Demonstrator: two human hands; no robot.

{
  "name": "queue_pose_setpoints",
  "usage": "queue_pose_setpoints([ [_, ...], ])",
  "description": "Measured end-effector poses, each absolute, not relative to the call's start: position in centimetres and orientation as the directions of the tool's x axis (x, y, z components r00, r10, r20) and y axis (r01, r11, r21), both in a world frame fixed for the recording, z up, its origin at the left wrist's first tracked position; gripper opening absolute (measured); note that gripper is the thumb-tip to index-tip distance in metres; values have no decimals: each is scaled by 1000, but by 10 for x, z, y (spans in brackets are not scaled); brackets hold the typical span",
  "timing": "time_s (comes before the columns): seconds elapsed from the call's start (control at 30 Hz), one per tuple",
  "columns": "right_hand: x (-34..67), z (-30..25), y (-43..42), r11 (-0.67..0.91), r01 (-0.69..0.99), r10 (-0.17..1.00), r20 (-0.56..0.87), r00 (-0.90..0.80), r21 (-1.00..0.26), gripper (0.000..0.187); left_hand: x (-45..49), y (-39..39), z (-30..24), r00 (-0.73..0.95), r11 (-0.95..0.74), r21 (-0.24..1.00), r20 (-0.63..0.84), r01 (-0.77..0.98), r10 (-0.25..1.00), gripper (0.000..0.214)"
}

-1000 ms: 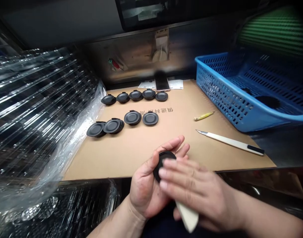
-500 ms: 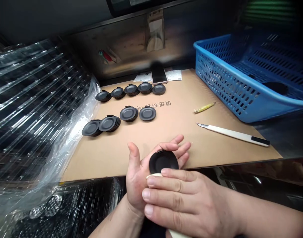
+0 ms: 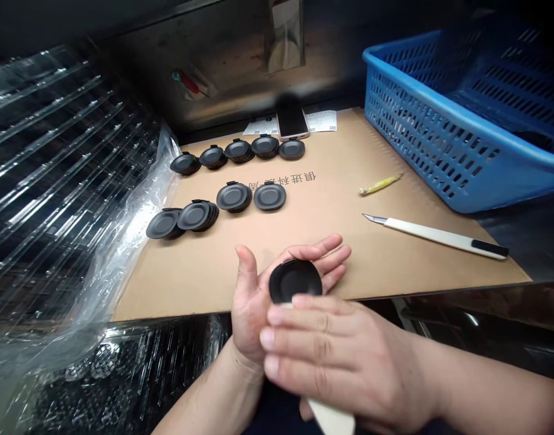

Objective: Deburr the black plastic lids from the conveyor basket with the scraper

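My left hand lies palm up with its fingers stretched out, bearing a small round black lid-like piece with a raised rim. Over the near edge of that piece lies my right hand, its fingers straight and pressed together round a cream-coloured flat tool. The tool's lower end sticks out below the palm; most of it is hidden, so its kind cannot be told. Similar black pieces stand in two rows of small stacks on the cardboard, one stack in the nearer row and another in the farther row.
A white-handled craft knife and a yellow pen-like item lie on the cardboard at right. Beyond them stands a blue perforated basket. A phone rests at the back. Plastic-wrapped trays fill the left side.
The camera view has tipped slightly downward, so the table's things sit higher in the picture. The cream tool's upper end is now more covered by my right fingers, and its lower end shows more.
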State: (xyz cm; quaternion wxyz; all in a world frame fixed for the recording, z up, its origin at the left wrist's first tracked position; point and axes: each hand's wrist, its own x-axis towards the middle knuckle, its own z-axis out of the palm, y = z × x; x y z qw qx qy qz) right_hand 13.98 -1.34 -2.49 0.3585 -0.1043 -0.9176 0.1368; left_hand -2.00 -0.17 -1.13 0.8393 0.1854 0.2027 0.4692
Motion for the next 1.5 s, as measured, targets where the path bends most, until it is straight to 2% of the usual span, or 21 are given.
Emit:
queue_pose_setpoints([
  [0.1,145,-17,-19,920,26,292,642,-709,-390,25,-24,2,-14,504,474,500,-83,-725,860,91],
  [0.2,149,-11,-21,861,62,454,707,-542,-506,26,-24,3,-15,523,478,501,-58,-721,850,92],
  [0.3,145,-10,-16,801,127,564,665,-490,-586,25,-22,2,-17,512,473,530,-83,-704,855,93],
  [0.43,135,-12,-6,830,155,539,698,-471,-536,19,-20,-1,-21,484,429,597,-77,-678,872,86],
  [0.53,133,-13,-2,843,176,530,729,-434,-508,22,-20,-3,-25,451,409,587,-82,-699,889,77],
  [0.67,134,-12,-1,828,106,514,671,-535,-550,22,-21,-3,-27,412,398,575,-114,-715,904,78],
  [0.83,131,-16,-6,832,266,555,709,-435,-487,35,-16,-7,-25,392,404,565,-150,-719,908,77],
  [0.97,133,-27,-21,791,355,612,641,-464,-499,38,-13,-8,-22,235,298,583,-184,-756,954,40],
  [1.03,138,-32,-24,770,357,639,637,-432,-529,40,-13,-7,-20,242,320,539,-211,-779,947,27],
  [1.13,148,-34,-23,750,390,658,661,-361,-533,46,-16,-4,-18,337,406,441,-229,-801,913,32],
  [1.2,153,-33,-21,772,375,635,633,-441,-513,46,-18,-2,-18,380,449,401,-244,-798,892,37],
  [1.27,157,-31,-20,795,356,605,597,-527,-491,44,-20,0,-17,395,469,383,-260,-796,881,40],
  [1.4,163,-27,-15,783,415,620,636,-460,-463,38,-23,2,-17,435,505,373,-259,-778,862,48],
  [1.5,165,-24,-12,778,420,628,602,-494,-467,39,-24,2,-17,467,533,364,-259,-764,846,51],
])
